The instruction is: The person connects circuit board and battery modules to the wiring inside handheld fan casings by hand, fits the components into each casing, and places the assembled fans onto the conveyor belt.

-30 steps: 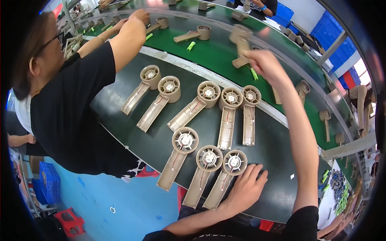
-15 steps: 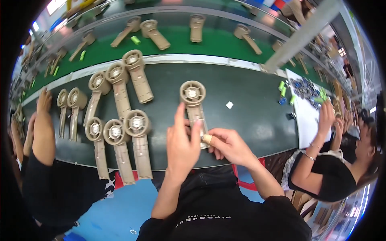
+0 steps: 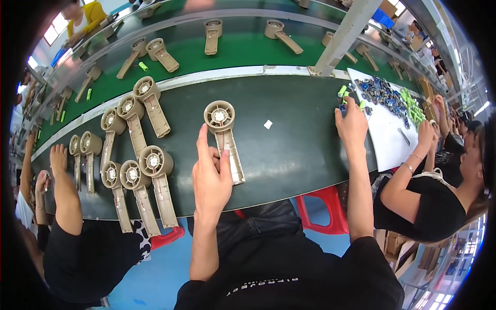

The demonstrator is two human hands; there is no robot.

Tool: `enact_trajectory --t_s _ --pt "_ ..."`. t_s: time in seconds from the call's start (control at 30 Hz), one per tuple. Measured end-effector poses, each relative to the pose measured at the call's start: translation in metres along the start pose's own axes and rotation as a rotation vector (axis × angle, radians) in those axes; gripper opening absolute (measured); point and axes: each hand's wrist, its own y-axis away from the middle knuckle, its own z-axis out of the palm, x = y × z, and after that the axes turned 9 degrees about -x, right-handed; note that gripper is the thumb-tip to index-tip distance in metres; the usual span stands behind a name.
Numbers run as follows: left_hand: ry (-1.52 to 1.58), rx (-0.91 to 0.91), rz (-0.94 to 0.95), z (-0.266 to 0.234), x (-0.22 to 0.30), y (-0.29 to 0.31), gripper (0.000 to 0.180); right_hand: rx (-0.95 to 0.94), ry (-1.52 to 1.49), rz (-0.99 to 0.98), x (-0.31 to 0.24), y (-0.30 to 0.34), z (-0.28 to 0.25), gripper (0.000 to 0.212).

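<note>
My left hand (image 3: 212, 178) is closed around the handle of a beige handheld fan half-shell (image 3: 219, 114), whose round grilled head points away from me. The handle is an open trough with a thin red wire inside, and its lower end rests at or just above the dark green tabletop. Out to the right, my right hand (image 3: 353, 129) has its thumb and forefinger bent around something small among green cylindrical cells (image 3: 342, 91) and small blue parts. What lies between those fingertips is mostly hidden. A small white square (image 3: 268, 124) lies right of the half-shell.
Several similar fan half-shells (image 3: 155, 161) lie in two rows to my left. A white board (image 3: 385, 147) at right holds small blue boards (image 3: 385, 95) and green cells. Beyond a pale rail, a green conveyor (image 3: 237, 51) carries more shells. Co-workers sit on both sides; a metal post (image 3: 343, 36) stands ahead.
My right hand has left the handle's lower end and moved right to the small parts. My left hand keeps hold of the half-shell. The whole view has shifted rightward.
</note>
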Motion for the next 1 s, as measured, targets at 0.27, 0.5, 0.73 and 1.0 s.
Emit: enact_trajectory --t_s 0.27,0.5,0.73,1.0 --pt "-0.277 0.196 0.159 -0.007 0.003 0.004 0.048 -0.015 -0.817 -0.115 -0.016 0.003 -0.046 0.041" --pt "-0.193 0.109 0.53 -0.011 0.036 -0.005 0.046 -0.236 -0.82 -0.45 -0.091 0.041 -0.092 0.023" --pt "-0.109 0.081 0.634 -0.017 0.038 0.0 0.048 -0.585 -1.0 -0.709 -0.154 0.062 -0.091 0.038" --pt "0.545 0.048 0.044 -0.052 0.032 0.019 0.025 -0.853 -1.082 -0.553 -0.166 0.035 -0.049 0.018"
